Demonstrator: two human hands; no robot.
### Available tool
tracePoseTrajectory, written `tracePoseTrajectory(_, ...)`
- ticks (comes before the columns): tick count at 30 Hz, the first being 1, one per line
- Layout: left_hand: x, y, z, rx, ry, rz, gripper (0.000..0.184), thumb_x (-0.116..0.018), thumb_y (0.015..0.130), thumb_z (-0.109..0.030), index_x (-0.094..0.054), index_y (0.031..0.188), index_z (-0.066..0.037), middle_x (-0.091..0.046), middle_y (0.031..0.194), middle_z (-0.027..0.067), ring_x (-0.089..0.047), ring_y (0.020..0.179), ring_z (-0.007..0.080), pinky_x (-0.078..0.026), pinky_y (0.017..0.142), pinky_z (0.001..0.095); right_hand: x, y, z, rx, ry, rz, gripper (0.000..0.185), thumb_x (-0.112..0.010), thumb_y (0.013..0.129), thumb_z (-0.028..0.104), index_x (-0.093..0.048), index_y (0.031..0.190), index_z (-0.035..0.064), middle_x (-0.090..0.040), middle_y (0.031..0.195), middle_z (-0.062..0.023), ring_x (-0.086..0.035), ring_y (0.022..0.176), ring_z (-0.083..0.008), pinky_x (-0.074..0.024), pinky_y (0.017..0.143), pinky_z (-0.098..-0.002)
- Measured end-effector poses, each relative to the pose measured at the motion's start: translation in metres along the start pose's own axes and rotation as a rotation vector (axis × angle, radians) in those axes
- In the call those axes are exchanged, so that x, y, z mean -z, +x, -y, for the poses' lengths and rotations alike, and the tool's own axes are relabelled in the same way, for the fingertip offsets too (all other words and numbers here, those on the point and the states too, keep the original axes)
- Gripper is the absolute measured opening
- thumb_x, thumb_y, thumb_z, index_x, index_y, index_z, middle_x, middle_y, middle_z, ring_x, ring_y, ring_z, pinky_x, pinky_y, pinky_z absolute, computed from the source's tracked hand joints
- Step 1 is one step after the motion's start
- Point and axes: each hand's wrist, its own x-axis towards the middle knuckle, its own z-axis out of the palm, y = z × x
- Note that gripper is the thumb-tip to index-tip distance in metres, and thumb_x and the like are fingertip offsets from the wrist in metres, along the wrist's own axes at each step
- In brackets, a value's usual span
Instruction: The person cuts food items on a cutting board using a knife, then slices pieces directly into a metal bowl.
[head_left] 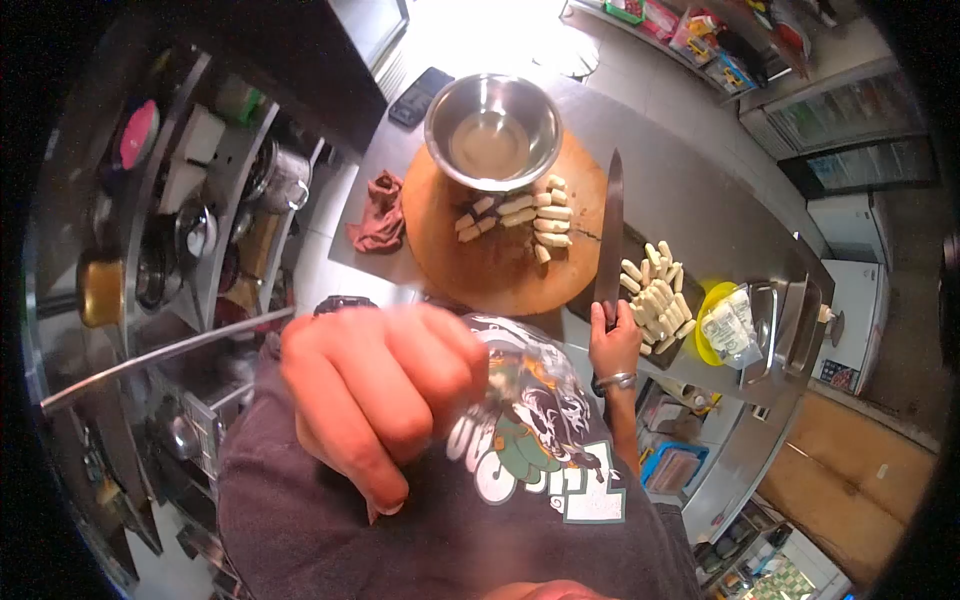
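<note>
The right hand (615,342) is low at the near edge of the steel desk (690,190), its fingers closed around the handle of a long kitchen knife (614,225). The blade points away from the body, just beside the right rim of a round wooden chopping board (500,275); whether it rests flat on the metal cannot be told. The left hand (385,385) is raised close to the camera in front of the dark printed T-shirt (330,530), well apart from the board, with its fingers curled inward; the fingertips are partly hidden, so whether they grip anything cannot be told. On the board, short pale sticks (553,225) lie in loose rows between the middle and the far right part, leaving bare wood along the near and left rim. A stainless steel bowl (493,135) covers the board's far edge and reaches past it. A crumpled reddish cloth (380,215) is close by the left rim, and a dark flat object (420,97) lies near the bowl at the desk's far left. Right of the knife, a heap of longer pale sticks (657,305) sits near the desk's front edge, beside a yellow dish (711,300) with a plastic bag (731,328) over it. Open steel surface stretches beyond the heap, right of the blade.
</note>
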Motion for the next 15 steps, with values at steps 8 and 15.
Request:
tracePoseTrajectory(8, -0.021, 0.008, -0.008, 0.169, 0.239, -0.449, 0.009, -0.08, 0.077, -0.017, -0.072, 0.071, -0.017, -0.059, 0.066, -0.0075, -0.047, 0.068, 0.0125, -0.038, 0.062, 0.0308, -0.022, -0.009, -0.048, 0.142, -0.089, 0.07, 0.032, -0.068, 0.092, 0.022, -0.05, 0.08, -0.0017, -0.064, 0.072, -0.0202, -0.063, 0.064, -0.0382, -0.0486, 0.061, -0.0441)
tracePoseTrajectory(15, -0.018, 0.003, -0.014, 0.162, 0.142, -0.37, 0.012, -0.077, 0.08, -0.016, -0.07, 0.07, -0.015, -0.059, 0.068, -0.0049, -0.049, 0.067, 0.0139, -0.041, 0.062, 0.0323, -0.01, -0.025, 0.006, -0.037, -0.023, 0.022, 0.031, -0.067, 0.093, 0.02, -0.049, 0.078, -0.0014, -0.057, 0.064, -0.015, -0.052, 0.054, -0.0275, -0.045, 0.055, -0.0387)
